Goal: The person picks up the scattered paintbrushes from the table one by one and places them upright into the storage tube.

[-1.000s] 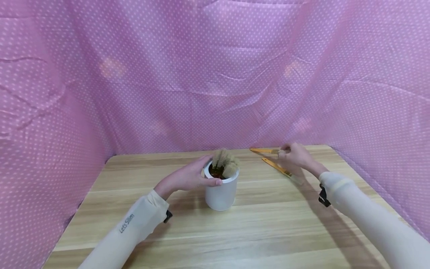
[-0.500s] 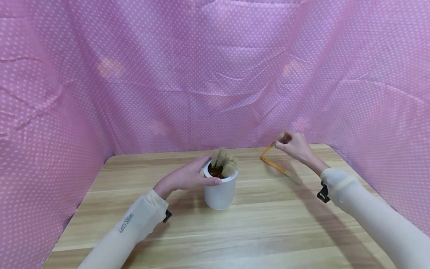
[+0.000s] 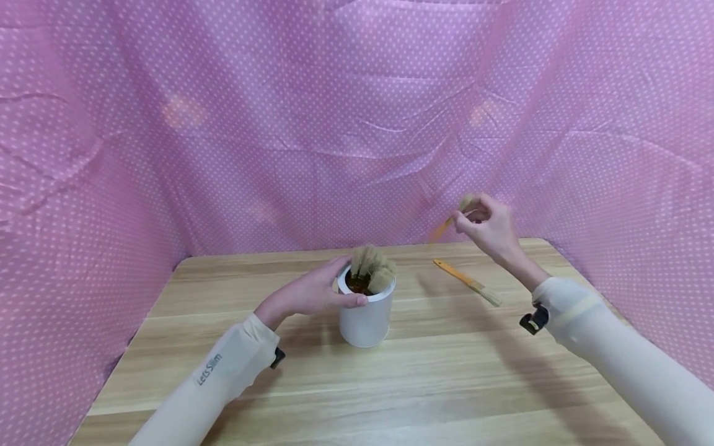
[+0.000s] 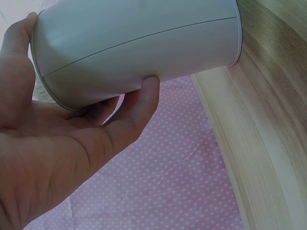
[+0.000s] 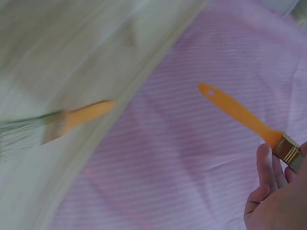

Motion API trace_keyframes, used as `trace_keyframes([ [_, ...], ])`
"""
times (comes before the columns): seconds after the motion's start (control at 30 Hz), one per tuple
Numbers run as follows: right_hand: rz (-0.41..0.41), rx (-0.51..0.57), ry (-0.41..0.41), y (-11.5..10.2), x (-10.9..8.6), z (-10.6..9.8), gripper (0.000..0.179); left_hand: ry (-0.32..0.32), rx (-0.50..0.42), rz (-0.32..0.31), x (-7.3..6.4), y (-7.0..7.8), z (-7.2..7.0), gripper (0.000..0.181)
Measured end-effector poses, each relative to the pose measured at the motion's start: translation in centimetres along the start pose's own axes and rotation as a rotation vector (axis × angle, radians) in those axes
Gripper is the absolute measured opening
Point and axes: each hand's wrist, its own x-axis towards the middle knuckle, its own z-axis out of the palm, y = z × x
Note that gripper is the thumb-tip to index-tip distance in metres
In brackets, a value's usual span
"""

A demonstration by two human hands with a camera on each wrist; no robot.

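A white can stands upright on the table, with bristle heads of several brushes sticking up out of it. My left hand grips the can near its rim, thumb on the near side; in the left wrist view its fingers curve round the can's wall. My right hand pinches a paintbrush near its metal ferrule, above the table's far right. Its orange handle points down and to the left. A second orange-handled paintbrush lies on the table below that hand.
The light wooden table has its far edge close to a pink dotted cloth, which also hangs on both sides. The brush on the table lies to the right of the can.
My right hand has picked a paintbrush off the table and raised it, tilting the handle downward. The other brush stays lying there. My left hand and the can have hardly moved.
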Motion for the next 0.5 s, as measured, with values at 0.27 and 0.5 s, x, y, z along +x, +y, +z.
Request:
trace_keyframes([
  [0.27,-0.114,0.052,0.012,-5.7,-0.1,0.9,0.013,-0.003,0.015,0.013,0.2,-0.2,0.0,0.097],
  [0.5,-0.155,0.193,0.020,-7.2,0.2,1.8,0.012,-0.009,-0.001,0.026,0.2,-0.3,-0.1,0.096],
])
